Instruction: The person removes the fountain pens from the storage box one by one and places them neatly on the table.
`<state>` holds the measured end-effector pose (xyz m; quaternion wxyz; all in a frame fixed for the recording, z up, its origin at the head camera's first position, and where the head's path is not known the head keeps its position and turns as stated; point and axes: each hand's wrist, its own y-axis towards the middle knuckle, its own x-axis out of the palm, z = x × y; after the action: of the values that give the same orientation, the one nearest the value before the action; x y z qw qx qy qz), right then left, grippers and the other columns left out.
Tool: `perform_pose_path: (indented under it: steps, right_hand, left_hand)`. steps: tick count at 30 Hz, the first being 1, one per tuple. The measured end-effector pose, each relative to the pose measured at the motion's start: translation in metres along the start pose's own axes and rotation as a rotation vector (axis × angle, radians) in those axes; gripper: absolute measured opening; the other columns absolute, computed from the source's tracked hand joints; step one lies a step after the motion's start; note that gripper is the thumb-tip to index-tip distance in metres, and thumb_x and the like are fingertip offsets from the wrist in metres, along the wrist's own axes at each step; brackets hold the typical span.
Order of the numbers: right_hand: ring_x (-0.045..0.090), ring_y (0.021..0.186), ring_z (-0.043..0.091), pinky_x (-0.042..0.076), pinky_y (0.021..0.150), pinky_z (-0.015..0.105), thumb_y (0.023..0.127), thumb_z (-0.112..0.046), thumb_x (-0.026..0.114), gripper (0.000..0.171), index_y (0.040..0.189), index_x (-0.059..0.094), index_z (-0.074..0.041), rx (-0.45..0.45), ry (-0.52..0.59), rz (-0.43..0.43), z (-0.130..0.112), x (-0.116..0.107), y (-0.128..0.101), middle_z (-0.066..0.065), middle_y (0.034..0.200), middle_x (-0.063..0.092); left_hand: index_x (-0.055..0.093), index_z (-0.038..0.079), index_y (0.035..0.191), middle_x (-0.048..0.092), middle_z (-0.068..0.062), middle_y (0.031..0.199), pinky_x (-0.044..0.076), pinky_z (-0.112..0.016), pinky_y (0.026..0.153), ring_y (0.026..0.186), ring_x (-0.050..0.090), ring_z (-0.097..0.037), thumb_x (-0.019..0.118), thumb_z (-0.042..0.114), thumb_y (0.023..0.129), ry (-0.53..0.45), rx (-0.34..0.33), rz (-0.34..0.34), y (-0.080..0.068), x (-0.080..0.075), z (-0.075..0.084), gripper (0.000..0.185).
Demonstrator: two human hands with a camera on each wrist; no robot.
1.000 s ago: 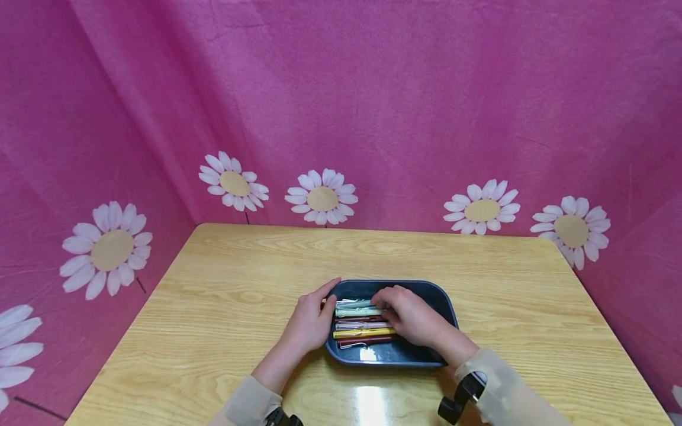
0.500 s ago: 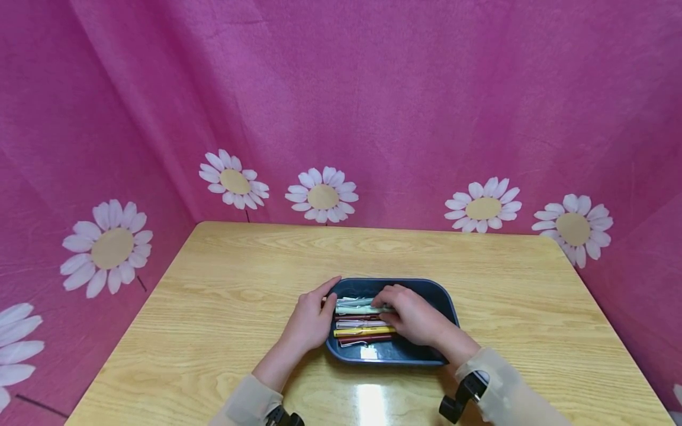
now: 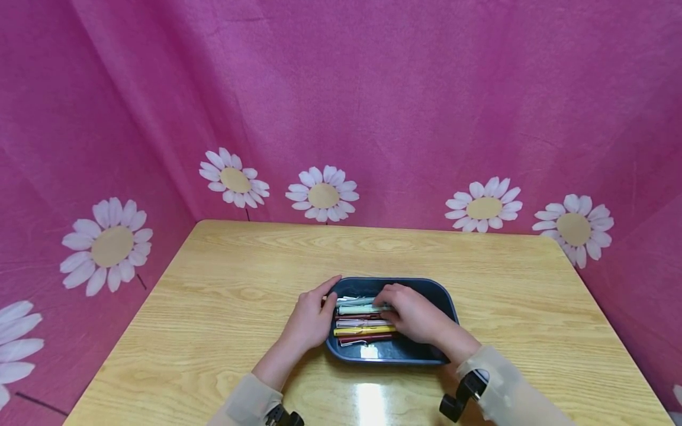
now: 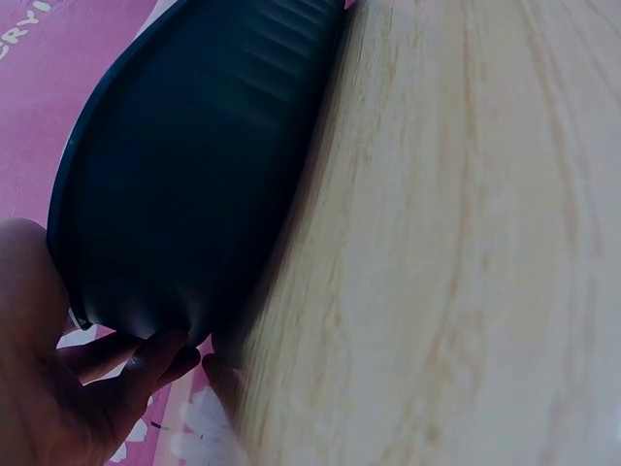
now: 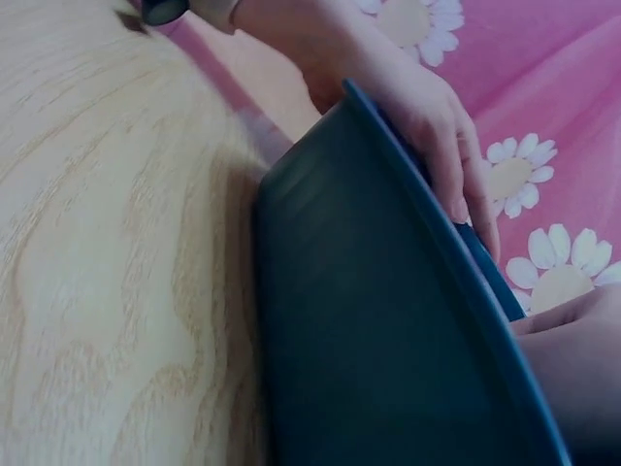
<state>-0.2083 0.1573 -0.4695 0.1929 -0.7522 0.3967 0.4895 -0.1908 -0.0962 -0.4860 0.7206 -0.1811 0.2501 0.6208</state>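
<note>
A dark blue tray (image 3: 394, 358) rests on the wooden table with several pens lying side by side in its left part. My left hand (image 3: 310, 319) grips the tray's left end, thumb over the rim; in the left wrist view its fingers (image 4: 146, 364) press against the outer wall. My right hand (image 3: 412, 315) reaches into the tray and pinches the mint-green pen (image 3: 357, 309) near its right end. Behind that lies a grey-blue pen (image 3: 354, 302). In front are a lilac pen (image 3: 359, 323), a yellow pen (image 3: 362, 332) and a dark red pen (image 3: 367, 339). The right fingertips are partly hidden.
The wooden table (image 3: 256, 266) extends around the tray on all sides. A pink curtain (image 3: 373, 118) with white daisies stands behind and at both sides. Black wrist cameras sit on both sleeves, one of them the right camera (image 3: 460, 397) near the tray's front corner.
The mint-green pen has shifted slightly to the right with my right fingers. My left hand and the tray have stayed in place.
</note>
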Motion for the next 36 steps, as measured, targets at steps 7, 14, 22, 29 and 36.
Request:
perform_pose_path:
  steps: [7,14,22,29,36]
  right_hand:
    - [0.060,0.102,0.017,0.057,0.095,0.043,0.094,0.001,0.077,0.027,0.118,0.075,-0.010,0.006,-0.050,-0.026,-0.0045,0.0047,0.0031,-0.001,0.110,0.065]
    - [0.057,0.101,0.018,0.055,0.094,0.045,0.092,0.005,0.076,0.026,0.113,0.075,-0.012,0.010,-0.045,-0.016,-0.0046,0.0068,0.0038,-0.003,0.106,0.061]
    - [0.056,0.103,0.017,0.051,0.097,0.049,0.095,0.001,0.075,0.023,0.113,0.076,-0.014,0.002,-0.026,0.010,-0.0064,0.0062,0.0023,-0.004,0.110,0.066]
    - [0.062,0.100,0.013,0.054,0.096,0.044,0.099,-0.002,0.072,0.022,0.116,0.075,-0.016,0.012,0.052,0.017,-0.0066,0.0025,0.0020,-0.005,0.112,0.071]
    - [0.064,0.100,0.012,0.059,0.093,0.039,0.102,0.002,0.066,0.024,0.119,0.074,-0.013,-0.022,0.226,0.013,-0.0033,-0.0009,0.0011,-0.004,0.114,0.071]
  left_hand:
    - [0.053,0.021,0.158,0.059,-0.016,0.150,0.042,-0.056,0.115,0.139,0.054,-0.032,0.048,0.023,0.114,0.001,0.009,0.004,0.0007,0.0003,-0.0019,0.045]
    - [0.054,0.019,0.157,0.060,-0.017,0.148,0.043,-0.055,0.115,0.138,0.055,-0.032,0.049,0.022,0.113,-0.001,0.032,0.009,0.0005,-0.0004,-0.0024,0.044]
    - [0.054,0.020,0.158,0.059,-0.017,0.149,0.043,-0.055,0.115,0.138,0.055,-0.031,0.048,0.023,0.114,-0.012,0.022,0.003,0.0005,-0.0007,-0.0030,0.044]
    - [0.053,0.020,0.158,0.061,-0.017,0.147,0.045,-0.054,0.113,0.134,0.058,-0.029,0.048,0.023,0.114,-0.013,0.023,0.000,0.0007,-0.0003,-0.0031,0.044]
    - [0.053,0.021,0.158,0.060,-0.016,0.148,0.045,-0.054,0.114,0.134,0.058,-0.029,0.049,0.023,0.114,-0.013,0.016,-0.007,0.0008,-0.0012,-0.0024,0.045]
